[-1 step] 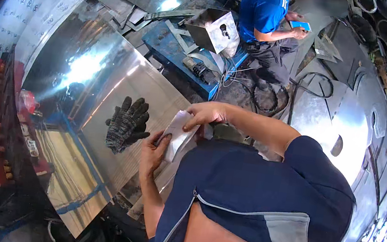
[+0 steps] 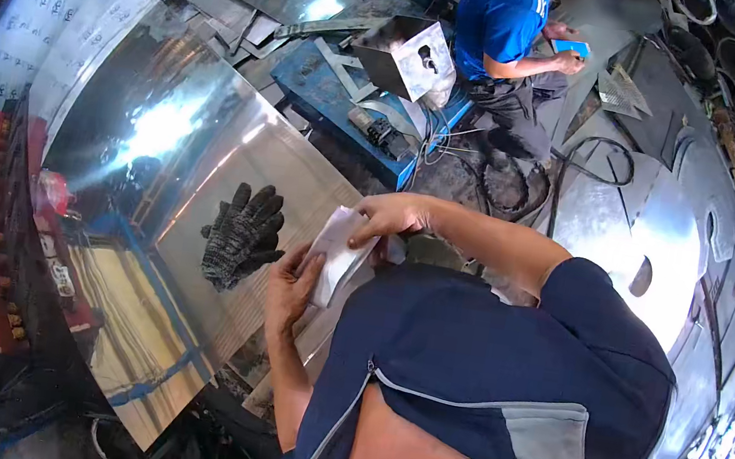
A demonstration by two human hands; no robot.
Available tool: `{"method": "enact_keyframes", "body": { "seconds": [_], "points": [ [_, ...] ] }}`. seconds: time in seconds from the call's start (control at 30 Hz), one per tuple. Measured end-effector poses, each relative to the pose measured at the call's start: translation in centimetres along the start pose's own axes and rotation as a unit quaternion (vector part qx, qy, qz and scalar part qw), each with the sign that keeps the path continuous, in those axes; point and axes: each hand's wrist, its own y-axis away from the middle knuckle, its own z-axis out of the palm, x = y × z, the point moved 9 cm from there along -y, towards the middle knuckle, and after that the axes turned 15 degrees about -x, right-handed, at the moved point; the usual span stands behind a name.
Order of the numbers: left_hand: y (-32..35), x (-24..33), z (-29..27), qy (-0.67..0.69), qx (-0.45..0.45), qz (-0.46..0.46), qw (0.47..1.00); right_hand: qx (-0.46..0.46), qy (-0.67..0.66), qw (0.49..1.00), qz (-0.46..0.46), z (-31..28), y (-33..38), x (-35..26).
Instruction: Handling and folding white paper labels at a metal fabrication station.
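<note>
A folded sheet of white paper (image 2: 337, 252) is held in front of my chest, above the near right edge of a shiny metal sheet (image 2: 207, 158). My left hand (image 2: 290, 289) is closed on its lower left side, with the thumb lying along the paper. At the top right corner my right hand (image 2: 391, 216) pinches it, thumb on the upper face; some of its fingers are hidden behind. Just left of the paper, a pair of dark grey knitted gloves (image 2: 240, 244) lies stacked on the metal sheet.
A blue bench (image 2: 314, 79) ahead bears an open metal box (image 2: 404, 59) and a power tool (image 2: 380, 133). Beside it, a person in blue (image 2: 502, 26) holds a light-blue phone-like object (image 2: 570, 48). Black cable (image 2: 534, 197) coils over the floor. Cut metal sheets (image 2: 593, 211) lie rightward.
</note>
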Motion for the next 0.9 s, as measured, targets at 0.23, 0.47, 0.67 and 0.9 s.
{"method": "enact_keyframes", "body": {
  "seconds": [0.23, 0.47, 0.67, 0.9],
  "points": [
    [2.0, -3.8, -3.4, 0.121, 0.143, 0.012, 0.982, 0.113, 0.023, 0.993, -0.038, -2.1, 1.3, -2.5],
    [1.7, -1.3, -0.8, 0.269, 0.134, 0.033, 0.953, 0.087, 0.052, 0.994, -0.048, -0.3, 0.9, -4.6],
    [2.2, -0.6, -0.4, 0.239, 0.108, 0.060, 0.963, 0.065, 0.097, 0.993, 0.008, 0.0, 0.8, -4.4],
    [2.4, -0.5, -0.4, 0.229, 0.114, 0.030, 0.966, 0.049, 0.091, 0.995, -0.012, 0.2, 0.6, -5.3]
  ]
}}
